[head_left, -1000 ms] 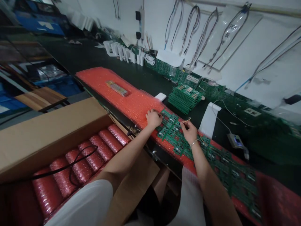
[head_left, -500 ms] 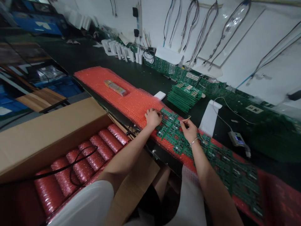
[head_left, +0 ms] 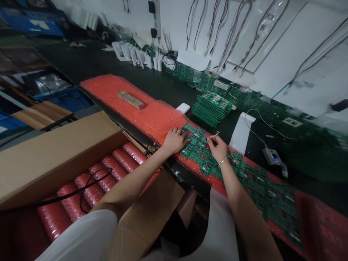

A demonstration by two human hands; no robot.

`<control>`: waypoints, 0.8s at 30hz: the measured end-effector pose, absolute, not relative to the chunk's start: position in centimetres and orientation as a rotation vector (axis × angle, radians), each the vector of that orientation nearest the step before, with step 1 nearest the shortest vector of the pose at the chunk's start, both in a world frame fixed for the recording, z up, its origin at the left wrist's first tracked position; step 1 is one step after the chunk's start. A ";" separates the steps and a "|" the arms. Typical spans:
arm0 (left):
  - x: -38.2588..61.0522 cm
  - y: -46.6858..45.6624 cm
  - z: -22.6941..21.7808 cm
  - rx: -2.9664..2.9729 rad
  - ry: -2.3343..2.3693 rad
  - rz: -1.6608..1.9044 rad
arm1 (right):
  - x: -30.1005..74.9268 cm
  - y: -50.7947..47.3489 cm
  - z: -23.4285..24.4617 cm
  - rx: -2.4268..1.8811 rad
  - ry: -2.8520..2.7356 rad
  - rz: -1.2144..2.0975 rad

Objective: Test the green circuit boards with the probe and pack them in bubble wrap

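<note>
My left hand (head_left: 174, 140) lies with fingers stretched out over the left end of a green circuit board panel (head_left: 196, 145). It touches the panel's edge and grips nothing. Pinched between the thumb and fingers of my right hand (head_left: 219, 150) is a thin cable (head_left: 214, 135), its pale end sticking out above the board. The cable appears to run back under my wrist along the boards. More green circuit boards (head_left: 261, 188) continue in a row to the right, all on red bubble wrap (head_left: 154, 119).
Behind the row stand a stack of green boards (head_left: 210, 110), a white strip (head_left: 241, 132) and a small meter with a screen (head_left: 273, 158). A small packet (head_left: 129, 99) lies on the wrap. At the left, a cardboard box (head_left: 62, 148) holds red bubble-wrapped rolls (head_left: 104, 177).
My left hand has gone from curled to spread out, its fingers now reaching onto the left end of the board. My right hand keeps its pinch on the cable. The view has shifted slightly.
</note>
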State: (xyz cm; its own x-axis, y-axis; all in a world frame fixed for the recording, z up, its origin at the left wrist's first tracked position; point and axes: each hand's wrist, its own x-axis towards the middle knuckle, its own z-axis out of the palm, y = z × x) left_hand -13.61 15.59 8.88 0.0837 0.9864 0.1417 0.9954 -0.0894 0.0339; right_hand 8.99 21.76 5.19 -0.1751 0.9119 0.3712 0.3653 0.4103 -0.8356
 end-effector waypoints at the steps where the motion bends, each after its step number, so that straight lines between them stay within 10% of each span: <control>1: -13.5 15.7 8.8 -2.261 -2.062 -0.176 | 9.0 21.6 5.2 -1.117 -1.736 0.739; 14: -13.8 17.1 8.2 -2.303 -1.928 -0.384 | 12.8 26.7 13.2 -1.656 -1.862 0.652; 24: 4.8 11.7 14.5 -3.103 -0.969 -0.205 | 40.2 7.5 14.9 -2.154 -1.482 0.120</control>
State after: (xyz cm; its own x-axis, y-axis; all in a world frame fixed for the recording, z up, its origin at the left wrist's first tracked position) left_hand 4.75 11.68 14.52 0.8156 0.5722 0.0855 0.5577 -0.8169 0.1471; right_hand 40.25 7.54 14.93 0.3980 0.8923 0.2132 0.8464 -0.2676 -0.4604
